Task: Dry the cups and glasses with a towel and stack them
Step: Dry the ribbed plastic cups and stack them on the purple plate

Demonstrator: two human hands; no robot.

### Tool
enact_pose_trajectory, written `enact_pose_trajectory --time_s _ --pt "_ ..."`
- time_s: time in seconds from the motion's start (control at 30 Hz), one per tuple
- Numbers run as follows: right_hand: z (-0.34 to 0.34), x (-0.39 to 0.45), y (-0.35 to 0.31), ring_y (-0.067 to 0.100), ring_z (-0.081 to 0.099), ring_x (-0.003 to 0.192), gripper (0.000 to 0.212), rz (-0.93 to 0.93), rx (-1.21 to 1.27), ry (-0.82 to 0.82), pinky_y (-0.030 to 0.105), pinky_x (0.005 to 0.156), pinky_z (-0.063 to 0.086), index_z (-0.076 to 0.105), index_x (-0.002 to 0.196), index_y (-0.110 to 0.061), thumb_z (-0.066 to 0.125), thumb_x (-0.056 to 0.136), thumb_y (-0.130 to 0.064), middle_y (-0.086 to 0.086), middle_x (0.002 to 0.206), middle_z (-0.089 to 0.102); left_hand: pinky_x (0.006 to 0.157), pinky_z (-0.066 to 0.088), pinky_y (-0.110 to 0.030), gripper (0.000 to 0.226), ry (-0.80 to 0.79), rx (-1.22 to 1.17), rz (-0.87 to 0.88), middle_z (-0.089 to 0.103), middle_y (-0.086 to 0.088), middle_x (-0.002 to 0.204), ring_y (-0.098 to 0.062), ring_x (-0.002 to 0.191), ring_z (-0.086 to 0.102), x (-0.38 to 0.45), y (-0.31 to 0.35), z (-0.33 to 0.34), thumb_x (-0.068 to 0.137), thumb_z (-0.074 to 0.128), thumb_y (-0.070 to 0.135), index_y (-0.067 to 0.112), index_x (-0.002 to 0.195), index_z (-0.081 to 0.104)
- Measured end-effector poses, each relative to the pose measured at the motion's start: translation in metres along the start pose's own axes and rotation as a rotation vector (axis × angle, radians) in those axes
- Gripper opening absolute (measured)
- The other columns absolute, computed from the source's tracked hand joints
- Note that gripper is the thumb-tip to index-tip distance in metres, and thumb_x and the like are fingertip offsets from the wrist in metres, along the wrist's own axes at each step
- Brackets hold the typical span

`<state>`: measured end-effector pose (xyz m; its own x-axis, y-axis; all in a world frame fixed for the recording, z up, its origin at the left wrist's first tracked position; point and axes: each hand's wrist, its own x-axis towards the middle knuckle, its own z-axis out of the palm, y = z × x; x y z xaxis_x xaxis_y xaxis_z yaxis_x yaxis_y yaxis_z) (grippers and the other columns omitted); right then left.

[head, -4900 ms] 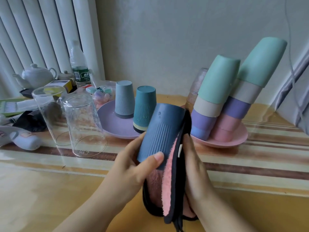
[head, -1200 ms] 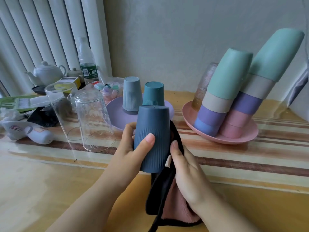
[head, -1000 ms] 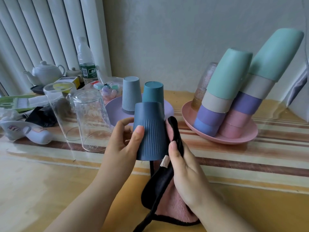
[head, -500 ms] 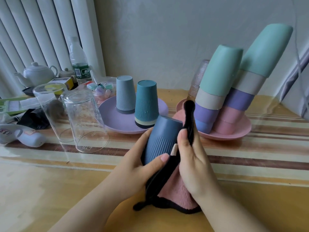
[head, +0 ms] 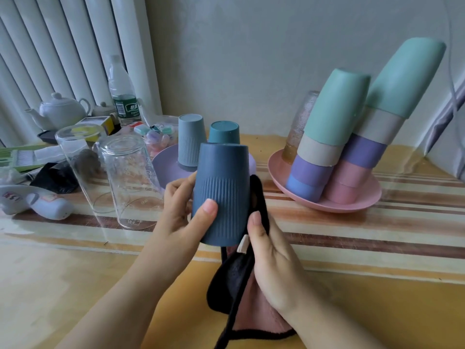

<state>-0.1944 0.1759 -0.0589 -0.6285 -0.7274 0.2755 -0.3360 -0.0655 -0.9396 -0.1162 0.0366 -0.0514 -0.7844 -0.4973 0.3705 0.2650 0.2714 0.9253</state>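
Head view: you are gripping the dark blue cup (head: pixel 221 195) upside down above the desk's (head: pixel 75 285) near edge, left hand (head: pixel 181 217) fingers curled round it, right hand (head: pixel 269 250) pinching the towel (head: pixel 241 278) against its side; a loosening thumb risks dropping it.

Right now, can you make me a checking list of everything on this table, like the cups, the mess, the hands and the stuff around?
Surface: striped table under clear glossy cover.
Job's things: dark blue cup upside down, in hand; pink towel with black edge; two cups upside down on purple plate; two leaning cup stacks on pink plate; two clear glasses upside down.
Clutter: teapot, water bottle, white gadget.
Hands: left hand grips the dark blue cup; right hand holds the towel against it.
Cables: thin wire at right wall.
Surroundings: radiator, grey wall.
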Motion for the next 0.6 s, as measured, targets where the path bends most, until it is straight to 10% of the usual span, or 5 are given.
enact_pose_trajectory --time_s 0.17,0.6 --pt "-0.002 0.006 0.007 -0.016 0.039 0.124 0.037 -0.061 -0.091 0.071 0.010 0.103 0.030 0.040 0.132 -0.048 0.031 0.097 -0.049 -0.033 0.129 0.050 0.075 0.050 -0.012 0.040 0.039 -0.109 -0.013 0.069 0.020 0.102 0.003 0.098 0.064 0.001 0.001 0.005 0.087 0.064 0.038 0.036 0.123 0.050" --pt "-0.007 0.012 0.003 0.002 0.034 0.137 0.039 -0.306 -0.200 0.217 0.019 0.112 0.026 0.043 0.133 -0.034 0.033 0.095 -0.037 -0.011 0.144 0.043 0.090 0.046 -0.015 0.062 -0.210 0.298 0.048 0.059 0.027 0.120 0.004 0.112 0.058 0.000 -0.018 0.009 0.070 0.068 0.052 0.040 0.126 0.045"
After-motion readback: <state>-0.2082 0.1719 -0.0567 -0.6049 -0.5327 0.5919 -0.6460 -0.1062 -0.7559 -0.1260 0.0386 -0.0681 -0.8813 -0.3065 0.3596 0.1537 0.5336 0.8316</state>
